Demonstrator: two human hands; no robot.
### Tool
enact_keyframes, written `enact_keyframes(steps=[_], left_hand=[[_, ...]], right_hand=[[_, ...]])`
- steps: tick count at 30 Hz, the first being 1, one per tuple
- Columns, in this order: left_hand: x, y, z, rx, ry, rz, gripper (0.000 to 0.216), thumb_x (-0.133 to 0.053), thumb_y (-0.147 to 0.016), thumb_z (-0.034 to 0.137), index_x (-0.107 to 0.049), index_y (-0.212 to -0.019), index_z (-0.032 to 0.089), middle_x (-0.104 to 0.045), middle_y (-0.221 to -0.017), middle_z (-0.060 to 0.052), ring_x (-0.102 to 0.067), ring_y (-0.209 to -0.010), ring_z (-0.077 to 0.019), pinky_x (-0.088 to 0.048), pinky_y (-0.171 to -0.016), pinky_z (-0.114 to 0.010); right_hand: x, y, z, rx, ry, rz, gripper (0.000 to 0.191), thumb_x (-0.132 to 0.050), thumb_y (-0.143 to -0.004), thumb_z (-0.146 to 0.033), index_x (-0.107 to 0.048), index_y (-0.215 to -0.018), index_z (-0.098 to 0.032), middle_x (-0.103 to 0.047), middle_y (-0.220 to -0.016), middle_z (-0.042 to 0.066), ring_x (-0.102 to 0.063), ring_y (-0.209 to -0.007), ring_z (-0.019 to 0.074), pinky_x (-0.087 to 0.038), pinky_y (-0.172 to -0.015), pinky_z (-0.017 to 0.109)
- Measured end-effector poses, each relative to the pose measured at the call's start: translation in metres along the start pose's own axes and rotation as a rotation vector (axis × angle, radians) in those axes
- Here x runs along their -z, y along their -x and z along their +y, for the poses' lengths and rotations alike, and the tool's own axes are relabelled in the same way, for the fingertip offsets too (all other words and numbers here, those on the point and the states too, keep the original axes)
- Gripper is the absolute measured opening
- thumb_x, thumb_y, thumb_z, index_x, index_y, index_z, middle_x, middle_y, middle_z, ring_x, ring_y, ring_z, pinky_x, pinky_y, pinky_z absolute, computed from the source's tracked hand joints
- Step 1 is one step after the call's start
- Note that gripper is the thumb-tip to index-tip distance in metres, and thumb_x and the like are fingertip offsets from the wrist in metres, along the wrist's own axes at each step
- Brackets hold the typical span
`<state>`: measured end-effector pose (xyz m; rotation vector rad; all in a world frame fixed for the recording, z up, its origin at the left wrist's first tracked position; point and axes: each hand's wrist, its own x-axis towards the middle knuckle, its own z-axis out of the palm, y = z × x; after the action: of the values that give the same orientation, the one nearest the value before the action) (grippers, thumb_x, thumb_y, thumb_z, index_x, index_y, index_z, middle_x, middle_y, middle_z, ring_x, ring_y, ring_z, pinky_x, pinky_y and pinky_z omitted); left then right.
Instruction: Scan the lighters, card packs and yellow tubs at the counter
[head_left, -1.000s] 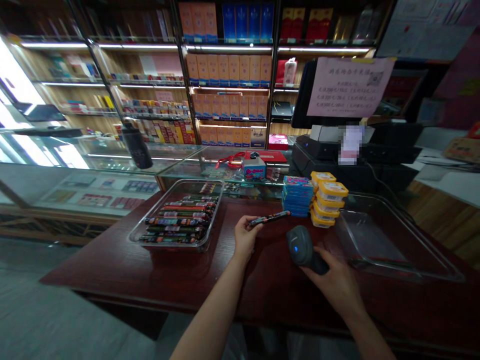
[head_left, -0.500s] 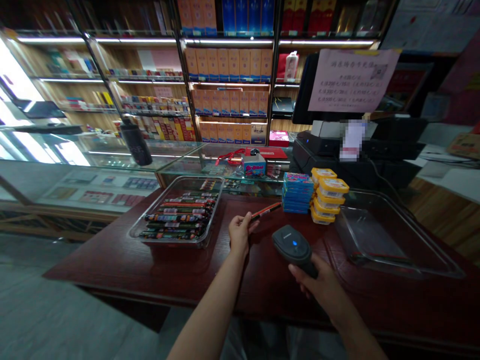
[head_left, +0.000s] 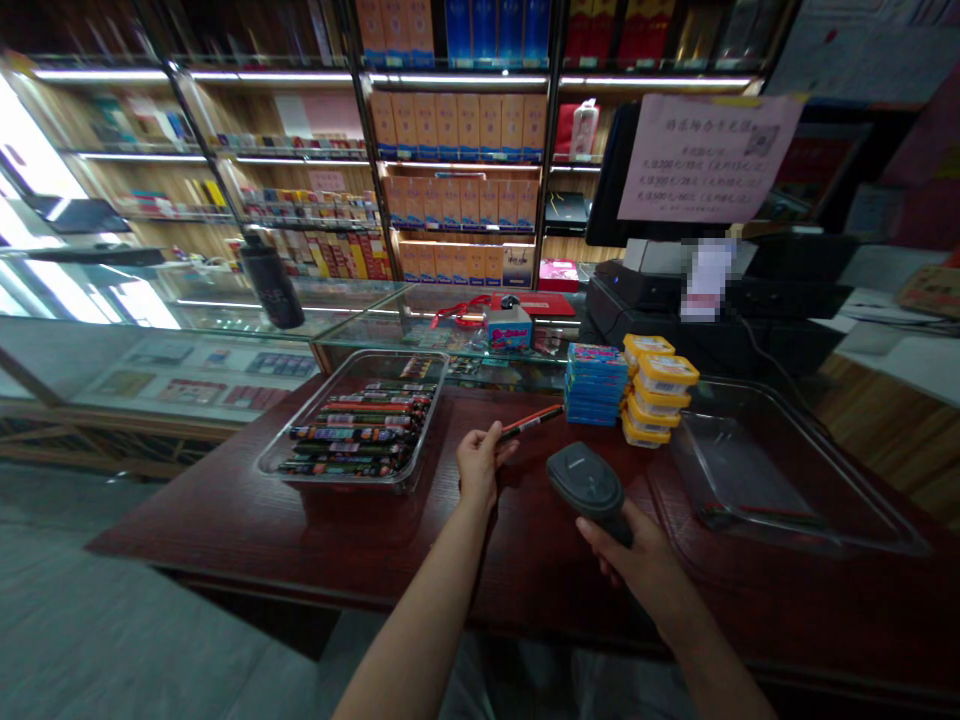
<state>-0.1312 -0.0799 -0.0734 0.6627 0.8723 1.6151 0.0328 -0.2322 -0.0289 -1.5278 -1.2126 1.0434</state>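
Observation:
Between the thumb and fingers of my left hand point(head_left: 480, 462) is one end of a thin black-and-orange stick-shaped packet point(head_left: 531, 422), its far end pointing up and right over the table. My right hand point(head_left: 634, 550) is wrapped round the handle of a dark barcode scanner point(head_left: 586, 480), whose head faces the packet. No light shows on top of the scanner. Left of my hands, a clear plastic tray point(head_left: 431, 425) holds several similar stick packets point(head_left: 360, 432). Just beyond the scanner stand a stack of blue boxes point(head_left: 595, 388) and stacked yellow-lidded tubs point(head_left: 660, 390).
A second clear tray point(head_left: 862, 500) lies on the right of the dark red table point(head_left: 225, 535), with a stick packet in it. Behind are a glass counter point(head_left: 360, 310), a small blue box point(head_left: 509, 332), a black bottle point(head_left: 271, 285) and a monitor bearing a pink notice point(head_left: 705, 160).
The blue light on top of the scanner has gone out. The scanner head has shifted very slightly upward; my left hand and the packet have hardly moved.

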Motion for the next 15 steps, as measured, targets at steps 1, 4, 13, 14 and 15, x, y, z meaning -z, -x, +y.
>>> enact_keyframes(steps=[1, 4, 13, 14, 15], left_hand=[[0.000, 0.000, 0.000, 0.000, 0.003, -0.003, 0.047, -0.081, -0.057, 0.041, -0.042, -0.064, 0.016, -0.060, -0.060, 0.002, -0.066, -0.057, -0.0146, -0.059, -0.060, -0.029], [0.000, 0.000, 0.000, -0.008, 0.009, -0.015, 0.046, -0.081, -0.057, 0.040, -0.043, -0.063, 0.016, -0.058, -0.060, 0.003, -0.066, -0.057, -0.0141, -0.059, -0.060, -0.028], [-0.002, 0.006, 0.009, -0.033, 0.054, -0.100, 0.037, -0.084, -0.051, 0.027, -0.055, -0.070, 0.013, -0.064, -0.073, 0.001, -0.066, -0.073, -0.0114, -0.056, -0.081, -0.032], [-0.003, 0.007, 0.012, -0.033, 0.049, -0.124, 0.037, -0.084, -0.051, 0.026, -0.056, -0.071, 0.014, -0.065, -0.074, 0.001, -0.066, -0.076, -0.0125, -0.055, -0.082, -0.032], [-0.006, 0.009, 0.014, -0.039, 0.042, -0.147, 0.037, -0.084, -0.051, 0.025, -0.056, -0.071, 0.014, -0.066, -0.075, 0.000, -0.067, -0.078, -0.0136, -0.055, -0.082, -0.032]], right_hand=[[0.003, 0.000, -0.003, 0.029, 0.044, -0.017, 0.042, -0.062, -0.072, -0.054, -0.058, -0.097, -0.020, -0.058, -0.063, -0.004, -0.053, -0.051, 0.0129, -0.041, -0.045, 0.024], [0.012, -0.001, -0.010, 0.183, 0.312, 0.003, 0.036, -0.060, -0.076, -0.048, -0.061, -0.102, -0.023, -0.069, -0.090, 0.004, -0.064, -0.079, 0.0201, -0.047, -0.066, 0.030], [0.021, -0.038, 0.023, 0.374, 1.103, 0.139, 0.040, -0.060, -0.081, -0.036, -0.057, -0.118, -0.022, -0.069, -0.099, 0.007, -0.065, -0.088, 0.0236, -0.043, -0.072, 0.032], [0.021, -0.040, 0.027, 0.382, 1.106, 0.154, 0.041, -0.060, -0.082, -0.038, -0.056, -0.119, -0.022, -0.069, -0.099, 0.007, -0.064, -0.089, 0.0238, -0.043, -0.073, 0.032], [0.021, -0.041, 0.031, 0.385, 1.104, 0.165, 0.042, -0.059, -0.082, -0.039, -0.056, -0.120, -0.021, -0.068, -0.100, 0.007, -0.064, -0.089, 0.0239, -0.043, -0.074, 0.032]])
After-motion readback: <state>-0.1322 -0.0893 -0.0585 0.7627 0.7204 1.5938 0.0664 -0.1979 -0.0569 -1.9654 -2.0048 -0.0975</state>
